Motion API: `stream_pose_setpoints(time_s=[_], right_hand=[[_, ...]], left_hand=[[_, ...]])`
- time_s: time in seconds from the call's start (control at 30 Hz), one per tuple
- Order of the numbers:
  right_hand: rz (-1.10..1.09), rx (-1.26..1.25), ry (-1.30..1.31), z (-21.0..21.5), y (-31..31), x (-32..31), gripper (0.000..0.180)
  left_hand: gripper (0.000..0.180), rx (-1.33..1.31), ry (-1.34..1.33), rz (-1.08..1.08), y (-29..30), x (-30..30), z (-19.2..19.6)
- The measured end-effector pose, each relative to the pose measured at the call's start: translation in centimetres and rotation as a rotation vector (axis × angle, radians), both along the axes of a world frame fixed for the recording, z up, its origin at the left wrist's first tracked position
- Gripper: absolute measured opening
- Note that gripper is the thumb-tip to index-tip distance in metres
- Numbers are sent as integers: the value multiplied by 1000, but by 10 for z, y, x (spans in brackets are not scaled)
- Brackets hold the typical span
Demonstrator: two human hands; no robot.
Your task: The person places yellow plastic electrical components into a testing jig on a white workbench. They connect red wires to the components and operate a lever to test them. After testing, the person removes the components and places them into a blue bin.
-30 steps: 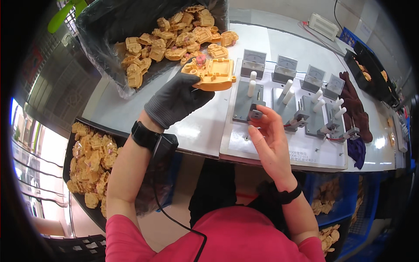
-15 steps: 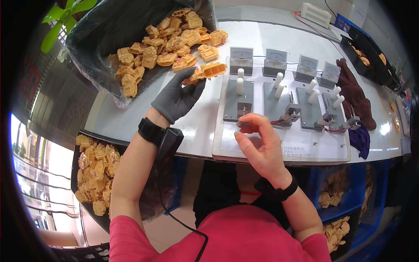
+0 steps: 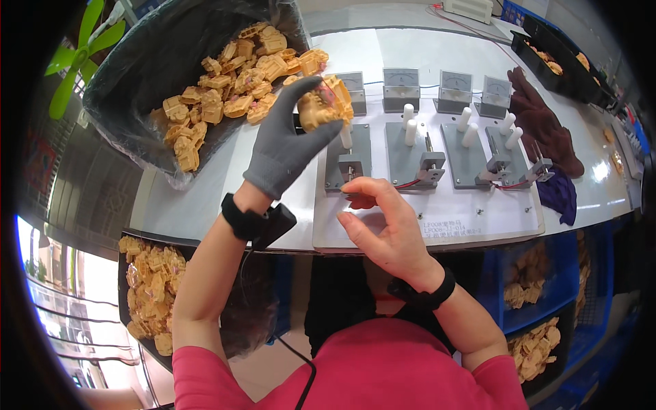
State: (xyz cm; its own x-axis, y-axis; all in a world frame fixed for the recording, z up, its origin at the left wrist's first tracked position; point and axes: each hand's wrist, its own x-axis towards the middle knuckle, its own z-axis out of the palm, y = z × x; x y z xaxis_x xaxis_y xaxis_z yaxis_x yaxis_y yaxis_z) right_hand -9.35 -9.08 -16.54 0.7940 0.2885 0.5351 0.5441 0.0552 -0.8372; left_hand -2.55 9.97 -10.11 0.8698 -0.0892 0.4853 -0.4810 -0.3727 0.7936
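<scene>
Seating calls for care: I keep my gloved left hand (image 3: 283, 147) clenched on the tan moulded part (image 3: 324, 102), held above the leftmost grey fixture (image 3: 348, 160), and lower it squarely while my bare right hand (image 3: 383, 229) pinches the red-tipped clamp lever (image 3: 360, 201).

- The desk (image 3: 205, 198) is pale grey and glossy, its edges bowed by the lens.
- A white fixture board (image 3: 437, 222) lies on its near part, carrying four grey clamp stations with white pegs and a row of small meter boxes (image 3: 401, 89) behind them.
- A black-lined bin (image 3: 137, 82) of tan moulded parts (image 3: 232, 89) sits at the far left.
- A dark brown cloth (image 3: 547, 130) and a purple cloth (image 3: 562, 195) lie to the right.
- A black tray (image 3: 567, 61) stands at the far right corner.
</scene>
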Motion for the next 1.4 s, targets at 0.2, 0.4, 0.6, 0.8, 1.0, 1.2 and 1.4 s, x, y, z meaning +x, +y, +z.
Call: stream_pose_setpoints(time_s=[0.2,0.4,0.6,0.8,1.0,1.2,1.4], right_hand=[[-23,-1,-40,-1,0,0,34],[-57,-19,-63,-1,1,0,40],[-219,-90,-145,-5,3,-5,44],[-223,-557,-284,-1,4,-5,14],[-168,-533,-185,0,2,2,13],[-223,-564,-220,-9,8,13,14],[-260,-515,-205,-5,10,12,13]], left_hand=[[40,282,125,-37,-2,-20,9],[38,384,48,-39,-1,-20,-4],[50,237,179,-75,22,-15,-17],[72,673,463,296,143,60,-42],[80,1046,541,606,166,137,-68],[72,1048,588,641,133,124,-61],[56,907,492,518,127,88,-62]])
